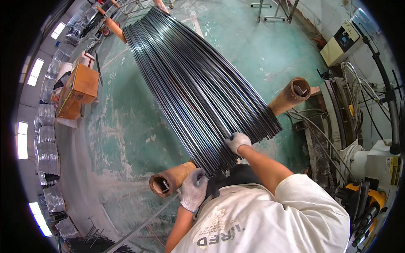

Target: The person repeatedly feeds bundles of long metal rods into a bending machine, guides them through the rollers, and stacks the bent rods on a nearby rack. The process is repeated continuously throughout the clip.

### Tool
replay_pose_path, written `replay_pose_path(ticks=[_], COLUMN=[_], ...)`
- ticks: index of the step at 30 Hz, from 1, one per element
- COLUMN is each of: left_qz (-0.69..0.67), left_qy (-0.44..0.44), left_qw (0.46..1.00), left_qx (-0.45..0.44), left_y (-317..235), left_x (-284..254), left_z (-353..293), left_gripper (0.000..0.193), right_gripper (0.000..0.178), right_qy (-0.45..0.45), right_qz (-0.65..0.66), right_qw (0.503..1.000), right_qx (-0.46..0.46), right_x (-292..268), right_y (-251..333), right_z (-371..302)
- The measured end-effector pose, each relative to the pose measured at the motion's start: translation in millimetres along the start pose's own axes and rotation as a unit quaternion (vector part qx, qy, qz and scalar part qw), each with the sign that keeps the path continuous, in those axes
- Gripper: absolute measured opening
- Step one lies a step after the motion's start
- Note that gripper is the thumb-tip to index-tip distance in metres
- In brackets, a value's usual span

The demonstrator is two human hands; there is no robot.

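Note:
A wide layer of long, glossy black rods (192,80) stretches away from me, side by side, their near ends uneven in front of my waist. My right hand (238,142), in a white knitted glove, is closed over the rods near their ends, right of the middle. Its fingertips are partly hidden, so how many rods it grips is unclear. My left hand (194,189), gloved too, is beside the leftmost rod ends and a brown cardboard tube (173,179). Its fingers are bent, with the thumb apart, and nothing shows in them.
Another cardboard tube (291,96) lies under the rods at the right, and a third tube (114,29) at the far left. Machinery with cables (358,164) stands close on my right. An orange-brown box (80,86) and wrapped bundles (48,156) line the left.

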State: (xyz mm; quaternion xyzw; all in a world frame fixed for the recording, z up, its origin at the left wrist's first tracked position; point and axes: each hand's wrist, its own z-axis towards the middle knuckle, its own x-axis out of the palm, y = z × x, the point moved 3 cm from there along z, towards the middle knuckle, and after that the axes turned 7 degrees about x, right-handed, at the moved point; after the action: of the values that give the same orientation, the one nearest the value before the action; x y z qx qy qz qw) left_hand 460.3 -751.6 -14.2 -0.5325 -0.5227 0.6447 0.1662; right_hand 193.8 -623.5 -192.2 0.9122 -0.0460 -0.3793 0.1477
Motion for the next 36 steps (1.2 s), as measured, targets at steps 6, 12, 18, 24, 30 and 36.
replay_pose_path(ticks=[6,12,18,24,30,36], left_qz=[-0.023,-0.076,-0.169,-0.296,-0.349,-0.52], left_qy=[0.096,0.074,0.102,0.127,0.123,0.154], left_qw=[0.995,0.994,0.98,0.943,0.916,0.809], left_qx=[0.014,-0.009,-0.021,-0.079,-0.156,-0.225], left_y=[-1,11,34,62,50,80], left_x=[19,-7,3,41,78,114], left_z=[-2,-7,-10,16,57,101], left_gripper=[0.027,0.028,0.027,0.02,0.02,0.029], right_gripper=[0.044,0.035,0.05,0.054,0.053,0.052], right_qy=[0.02,0.004,0.004,-0.055,-0.063,-0.029], right_qz=[-0.047,-0.063,-0.021,0.027,0.007,0.018], right_qw=[0.999,0.998,1.0,0.998,0.996,0.985], right_qx=[0.01,-0.013,0.009,-0.003,0.067,0.168], right_x=[21,4,-24,-26,-14,-21], right_y=[16,18,31,12,-39,-93], right_z=[-14,-23,-66,-108,-155,-314])
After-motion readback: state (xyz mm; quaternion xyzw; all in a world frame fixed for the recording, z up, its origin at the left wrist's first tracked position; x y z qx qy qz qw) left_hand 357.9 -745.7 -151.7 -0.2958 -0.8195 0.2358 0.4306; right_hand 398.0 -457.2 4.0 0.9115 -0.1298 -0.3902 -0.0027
